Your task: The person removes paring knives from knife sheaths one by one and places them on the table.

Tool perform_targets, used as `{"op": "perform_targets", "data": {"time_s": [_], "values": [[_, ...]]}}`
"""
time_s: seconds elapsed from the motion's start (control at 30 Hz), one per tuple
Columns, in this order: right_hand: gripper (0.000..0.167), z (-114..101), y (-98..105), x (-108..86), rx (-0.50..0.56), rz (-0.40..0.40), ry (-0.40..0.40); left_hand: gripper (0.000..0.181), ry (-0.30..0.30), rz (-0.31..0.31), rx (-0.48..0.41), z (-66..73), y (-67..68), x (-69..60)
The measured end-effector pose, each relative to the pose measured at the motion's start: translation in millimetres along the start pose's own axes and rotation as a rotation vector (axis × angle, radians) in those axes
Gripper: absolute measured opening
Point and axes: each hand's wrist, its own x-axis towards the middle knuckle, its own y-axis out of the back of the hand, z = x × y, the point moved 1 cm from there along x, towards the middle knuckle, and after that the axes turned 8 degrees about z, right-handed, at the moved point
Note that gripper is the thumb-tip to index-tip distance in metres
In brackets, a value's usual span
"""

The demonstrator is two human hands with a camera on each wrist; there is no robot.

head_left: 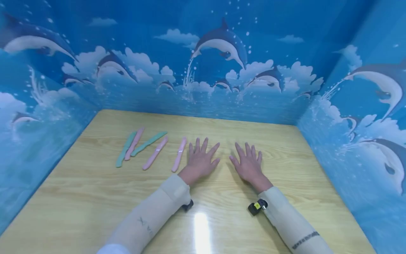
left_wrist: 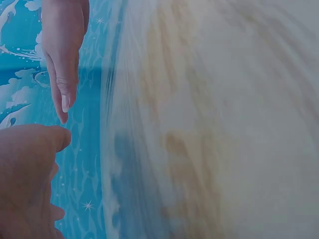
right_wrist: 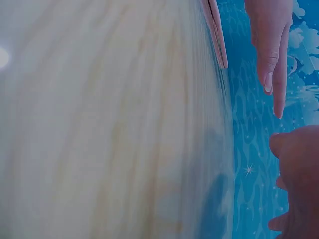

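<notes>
- Five long, slim, plastic-looking pieces lie flat on the pale wood-grain worktop (head_left: 241,225), left of the left hand (head_left: 200,162): two green, three pink.
- The leftmost green piece (head_left: 126,150), the leftmost pink piece (head_left: 134,144) and the slanting green piece (head_left: 148,144) lie close; whether they touch, I cannot tell.
- The middle pink piece (head_left: 155,153) and the rightmost pink piece (head_left: 179,154) lie apart, which probably makes each easier to grip singly.
- The left hand, nearest the rightmost pink piece, is spread and grasps nothing.
- The right hand (head_left: 248,165) is likewise released, fingers extended; the gap between both hands suggests neither is supporting anything.
</notes>
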Motion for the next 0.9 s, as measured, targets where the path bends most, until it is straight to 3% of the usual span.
{"op": "perform_targets", "data": {"time_s": [0.23, 0.57, 0.9], "values": [[0.064, -12.8, -3.8, 4.0, -0.006, 0.007, 0.03, 0.061, -0.006, 0.027, 0.022, -8.5, 5.2, -4.9], [0.062, -38.7, -11.2, 7.5, 0.003, -0.019, 0.072, 0.06, 0.056, 0.028, -0.032, -33.9, 6.7, -16.1], [0.063, -65.6, -20.7, 16.5, -0.001, -0.012, 0.154, 0.066, 0.076, 0.057, 0.006, -61.9, 15.6, -22.7]]}}
